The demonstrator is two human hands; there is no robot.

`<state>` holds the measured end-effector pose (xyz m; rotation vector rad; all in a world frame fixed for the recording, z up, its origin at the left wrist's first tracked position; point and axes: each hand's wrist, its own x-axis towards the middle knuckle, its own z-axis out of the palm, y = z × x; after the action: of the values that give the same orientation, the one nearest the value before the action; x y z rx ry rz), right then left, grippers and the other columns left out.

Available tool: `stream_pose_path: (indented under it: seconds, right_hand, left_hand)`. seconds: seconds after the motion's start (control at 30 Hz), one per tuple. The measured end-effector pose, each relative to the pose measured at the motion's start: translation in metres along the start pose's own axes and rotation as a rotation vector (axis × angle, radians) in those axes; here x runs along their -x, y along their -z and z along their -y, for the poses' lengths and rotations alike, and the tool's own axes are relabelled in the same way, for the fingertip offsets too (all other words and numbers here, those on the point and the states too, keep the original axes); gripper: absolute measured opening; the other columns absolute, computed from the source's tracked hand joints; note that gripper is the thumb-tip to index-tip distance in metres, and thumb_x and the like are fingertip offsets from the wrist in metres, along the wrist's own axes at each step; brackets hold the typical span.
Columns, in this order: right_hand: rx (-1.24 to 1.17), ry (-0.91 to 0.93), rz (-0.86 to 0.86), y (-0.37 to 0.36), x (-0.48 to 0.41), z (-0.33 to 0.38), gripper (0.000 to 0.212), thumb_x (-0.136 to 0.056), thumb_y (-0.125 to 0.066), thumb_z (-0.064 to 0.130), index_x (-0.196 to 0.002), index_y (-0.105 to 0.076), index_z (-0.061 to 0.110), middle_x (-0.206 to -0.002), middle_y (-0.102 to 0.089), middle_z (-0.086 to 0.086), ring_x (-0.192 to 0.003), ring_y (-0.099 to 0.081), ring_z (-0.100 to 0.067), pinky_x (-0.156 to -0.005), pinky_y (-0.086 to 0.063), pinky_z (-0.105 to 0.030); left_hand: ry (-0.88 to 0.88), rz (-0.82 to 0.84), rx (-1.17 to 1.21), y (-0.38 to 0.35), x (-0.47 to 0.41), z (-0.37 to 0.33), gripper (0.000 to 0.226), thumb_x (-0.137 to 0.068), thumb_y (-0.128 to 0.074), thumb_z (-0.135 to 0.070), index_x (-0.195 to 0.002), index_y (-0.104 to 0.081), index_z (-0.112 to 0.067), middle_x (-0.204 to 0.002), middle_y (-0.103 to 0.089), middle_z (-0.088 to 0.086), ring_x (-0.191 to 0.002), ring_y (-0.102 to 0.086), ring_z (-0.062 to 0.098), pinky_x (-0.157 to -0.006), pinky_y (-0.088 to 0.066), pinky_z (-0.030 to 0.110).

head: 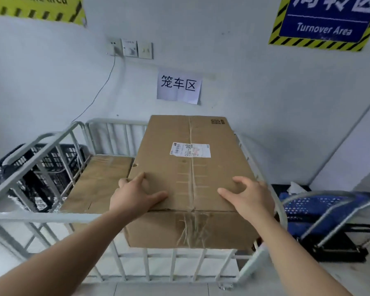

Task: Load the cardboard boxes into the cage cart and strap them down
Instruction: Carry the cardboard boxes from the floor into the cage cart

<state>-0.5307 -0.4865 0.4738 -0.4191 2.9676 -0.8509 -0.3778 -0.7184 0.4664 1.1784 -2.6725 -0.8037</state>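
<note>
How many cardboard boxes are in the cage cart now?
2. A large box sits on the right side of the cage cart, with the left hand and right hand on top. A lower box lies to its left. More may be hidden underneath.

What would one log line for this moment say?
stage: loading; left hand: on large box top; right hand: on same top; cage cart: second box inside, left

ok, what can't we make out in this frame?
Head view:
label on top box: print too small and blurred.
lower box: right part hidden by the top box.
yellow sign and blue sign: cut off by the top edge.
</note>
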Motion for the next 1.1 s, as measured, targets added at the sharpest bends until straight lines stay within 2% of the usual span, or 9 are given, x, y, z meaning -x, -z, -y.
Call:
stream_pose_path:
  seconds: [0.23,0.33,0.5,0.57,0.63,0.77,0.87,1.0,1.1]
  right_hand:
    - [-0.015,0.061,0.114,-0.067,-0.091,0.062,0.066,-0.062,-0.062,0.074,-0.12,-0.054,0.044,-0.118,-0.043,-0.002,-0.093,-0.052,-0.019,-0.073,-0.045,-0.028]
    - [-0.005,0.038,0.157,-0.108,-0.126,0.086,0.068,-0.058,-0.059,0.077,-0.119,-0.054,0.046,-0.119,-0.043,-0.002,-0.099,-0.056,-0.022,-0.08,-0.05,-0.03]
    - [0.013,-0.033,0.189,-0.168,-0.17,0.12,0.068,-0.057,-0.06,0.078,-0.117,-0.054,0.046,-0.118,-0.042,-0.001,-0.099,-0.055,-0.02,-0.084,-0.05,-0.033]
    - [0.017,-0.058,0.203,-0.187,-0.186,0.131,0.066,-0.06,-0.062,0.075,-0.118,-0.054,0.045,-0.117,-0.042,0.0,-0.092,-0.054,-0.019,-0.079,-0.049,-0.029]
    - [0.021,-0.087,0.223,-0.207,-0.201,0.136,0.064,-0.062,-0.064,0.073,-0.119,-0.055,0.044,-0.118,-0.042,0.0,-0.089,-0.053,-0.019,-0.071,-0.045,-0.026]
    - [0.03,-0.122,0.238,-0.245,-0.227,0.137,0.065,-0.061,-0.064,0.073,-0.119,-0.056,0.044,-0.12,-0.043,0.0,-0.104,-0.054,-0.02,-0.075,-0.044,-0.028]
    - [0.049,-0.136,0.266,-0.275,-0.249,0.133,0.064,-0.063,-0.064,0.072,-0.119,-0.055,0.044,-0.122,-0.042,-0.001,-0.103,-0.055,-0.022,-0.073,-0.041,-0.027]
    - [0.04,-0.149,0.294,-0.322,-0.274,0.12,0.067,-0.057,-0.063,0.076,-0.117,-0.055,0.046,-0.128,-0.04,-0.002,-0.104,-0.056,-0.025,-0.08,-0.051,-0.033]
    - [0.028,-0.157,0.318,-0.359,-0.291,0.108,0.068,-0.057,-0.063,0.076,-0.117,-0.055,0.046,-0.139,-0.035,-0.004,-0.109,-0.056,-0.026,-0.087,-0.051,-0.038]
  left_hand:
    - [0.135,-0.018,-0.031,0.009,-0.096,0.035,0.103,-0.061,-0.061,-0.08,-0.147,-0.026,-0.035,-0.134,-0.039,0.009,-0.107,-0.056,0.026,-0.08,-0.05,0.032]
    - [0.156,0.005,-0.05,0.01,-0.145,0.055,0.102,-0.062,-0.06,-0.08,-0.147,-0.026,-0.034,-0.136,-0.039,0.01,-0.106,-0.057,0.026,-0.077,-0.051,0.031]
    - [0.169,0.07,-0.055,0.01,-0.225,0.088,0.103,-0.061,-0.061,-0.08,-0.146,-0.027,-0.035,-0.135,-0.039,0.009,-0.11,-0.055,0.026,-0.084,-0.051,0.033]
    - [0.17,0.097,-0.054,0.005,-0.254,0.098,0.101,-0.061,-0.062,-0.079,-0.145,-0.028,-0.035,-0.135,-0.039,0.008,-0.111,-0.055,0.026,-0.085,-0.05,0.033]
    - [0.172,0.125,-0.068,-0.003,-0.279,0.108,0.099,-0.062,-0.062,-0.079,-0.144,-0.029,-0.036,-0.134,-0.039,0.008,-0.113,-0.054,0.027,-0.086,-0.048,0.033]
    - [0.2,0.168,-0.077,-0.025,-0.319,0.124,0.096,-0.063,-0.063,-0.077,-0.144,-0.03,-0.036,-0.136,-0.038,0.008,-0.114,-0.053,0.027,-0.086,-0.048,0.033]
    - [0.216,0.185,-0.074,-0.045,-0.345,0.133,0.094,-0.065,-0.064,-0.074,-0.144,-0.03,-0.035,-0.134,-0.038,0.008,-0.112,-0.054,0.027,-0.083,-0.046,0.031]
    - [0.256,0.199,-0.07,-0.079,-0.376,0.152,0.096,-0.064,-0.063,-0.076,-0.144,-0.029,-0.037,-0.135,-0.037,0.008,-0.112,-0.054,0.027,-0.083,-0.048,0.032]
    - [0.278,0.202,-0.059,-0.107,-0.399,0.17,0.098,-0.062,-0.063,-0.077,-0.144,-0.028,-0.038,-0.135,-0.037,0.006,-0.111,-0.055,0.025,-0.084,-0.049,0.033]
